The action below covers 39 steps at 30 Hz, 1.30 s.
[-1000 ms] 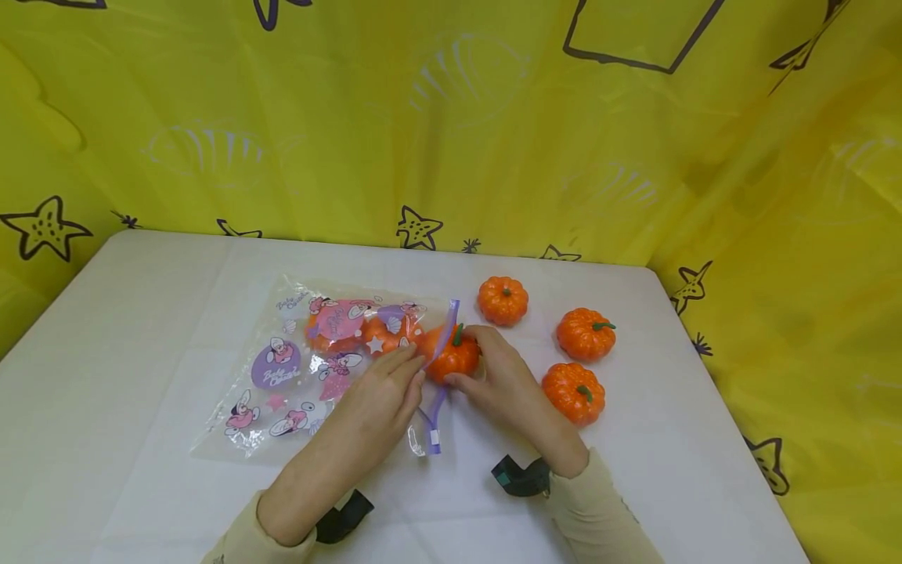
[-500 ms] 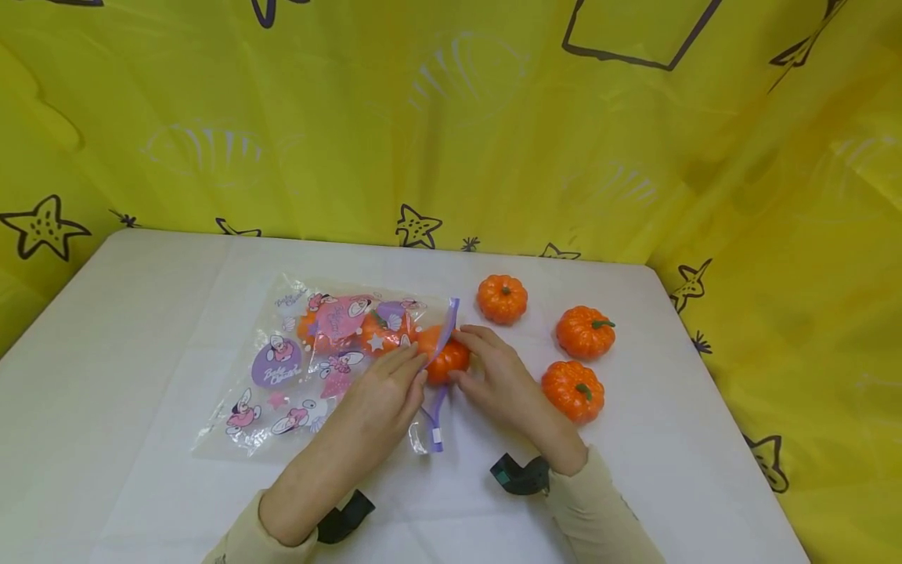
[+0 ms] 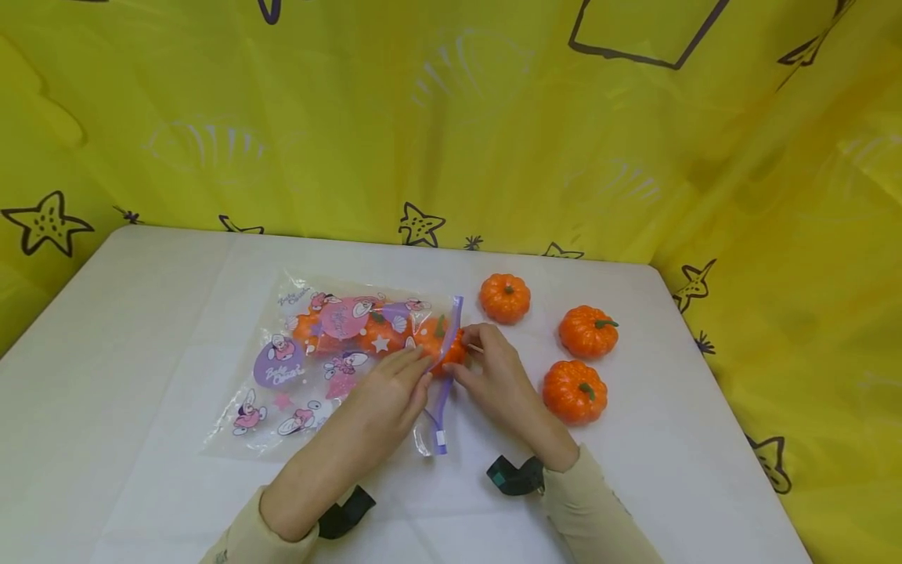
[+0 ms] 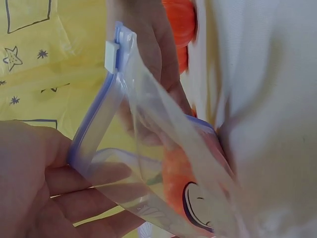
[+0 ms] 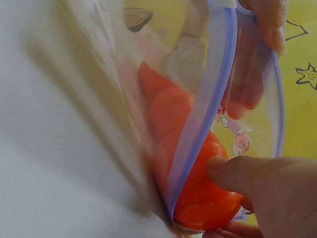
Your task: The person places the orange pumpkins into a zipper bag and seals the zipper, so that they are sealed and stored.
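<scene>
A clear zip bag [image 3: 266, 427] with pink and purple cartoon prints lies flat, its purple zip edge facing right. Pinched between thumb and fingers of my left hand [image 3: 384, 401], the upper layer of the bag's mouth is lifted, as the left wrist view shows. An orange toy pumpkin [image 5: 210, 196] sits in the mouth, mostly inside. My right hand [image 3: 502, 385] holds its outer end, thumb [image 5: 233, 173] on the near side and other fingers partly hidden beyond. Deeper in the bag are more pumpkins [image 3: 380, 338], seen through the printed film.
Three loose pumpkins stand on the white table [image 3: 676, 486] right of the bag: one at the back [image 3: 504, 298], one farther right [image 3: 588, 332], one near the right forearm [image 3: 575, 393]. A white slider [image 3: 441, 439] sits at the zip's near end. Yellow patterned curtain [image 3: 338, 117] encloses the table.
My right hand has pushed the pumpkin leftward through the bag's mouth. Pumpkins inside have shifted slightly left. The left hand stays at the bag's edge.
</scene>
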{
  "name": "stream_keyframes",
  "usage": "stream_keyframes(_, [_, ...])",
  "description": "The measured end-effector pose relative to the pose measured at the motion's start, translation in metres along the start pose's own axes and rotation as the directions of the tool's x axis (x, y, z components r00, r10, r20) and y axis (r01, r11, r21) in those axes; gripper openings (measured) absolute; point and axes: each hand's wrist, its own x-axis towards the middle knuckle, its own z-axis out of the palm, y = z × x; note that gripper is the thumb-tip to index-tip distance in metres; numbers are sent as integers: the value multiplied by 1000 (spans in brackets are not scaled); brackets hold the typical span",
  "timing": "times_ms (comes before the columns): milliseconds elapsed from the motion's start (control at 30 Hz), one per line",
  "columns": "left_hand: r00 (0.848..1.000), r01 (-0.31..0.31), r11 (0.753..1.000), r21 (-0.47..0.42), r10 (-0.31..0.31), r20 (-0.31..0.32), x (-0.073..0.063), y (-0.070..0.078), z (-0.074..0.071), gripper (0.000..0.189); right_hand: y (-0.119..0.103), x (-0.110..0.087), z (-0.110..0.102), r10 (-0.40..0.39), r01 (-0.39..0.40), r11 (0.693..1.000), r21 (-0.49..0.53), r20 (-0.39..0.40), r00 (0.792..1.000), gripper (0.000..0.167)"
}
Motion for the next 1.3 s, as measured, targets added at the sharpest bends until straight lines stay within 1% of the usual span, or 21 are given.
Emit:
stream_keyframes(100, [1000, -5, 1000, -5, 5, 16, 0, 0, 0, 34, 2, 0, 1, -7, 5, 999, 48, 38, 999, 38])
stream_keyframes(200, [1000, -4, 1000, -4, 5, 24, 0, 0, 0, 34, 3, 0, 1, -35, 29, 996, 82, 76, 996, 40])
stream_keyframes(400, [1000, -4, 1000, -15, 5, 30, 1, -2, 0, 35, 5, -1, 1, -63, 43, 992, 122, 165, 984, 41])
stream_keyframes(533, [1000, -8, 999, -31, 9, 28, 1, -3, 0, 35, 5, -1, -2, -85, 65, 993, 98, 217, 973, 44])
stream_keyframes(633, [1000, -9, 999, -39, 10, 19, 1, -4, -1, 34, 4, -2, -5, -84, 70, 996, 62, 254, 964, 48])
stream_keyframes(733, [1000, 0, 999, -44, 1, 21, 1, -5, -1, 34, 2, -3, -12, -40, 37, 999, 19, 278, 960, 50])
stream_keyframes(833, [999, 23, 999, -48, -22, 32, 1, -5, -1, 35, 1, -4, -22, 11, -7, 1000, -17, 269, 963, 50])
stream_keyframes(900, [999, 30, 998, -46, -29, 35, 1, -5, 0, 35, 0, -5, -29, 21, -12, 999, -36, 246, 969, 49])
stream_keyframes(933, [999, 30, 999, -45, -28, 33, 1, -5, 1, 35, -1, -5, -33, 20, -10, 999, -41, 233, 972, 49])
stream_keyframes(1067, [1000, 19, 999, -40, -19, 16, 2, -6, 2, 33, -1, -7, -45, -21, 38, 996, -84, 190, 982, 46])
stream_keyframes(1133, [999, 33, 998, -48, -32, 19, 2, -6, 3, 33, -2, -8, -51, -27, 46, 993, -106, 178, 984, 44])
stream_keyframes(1300, [996, 80, 995, -60, -77, 48, 2, -5, 1, 33, -2, -14, -68, -39, 61, 987, -150, 147, 988, 42])
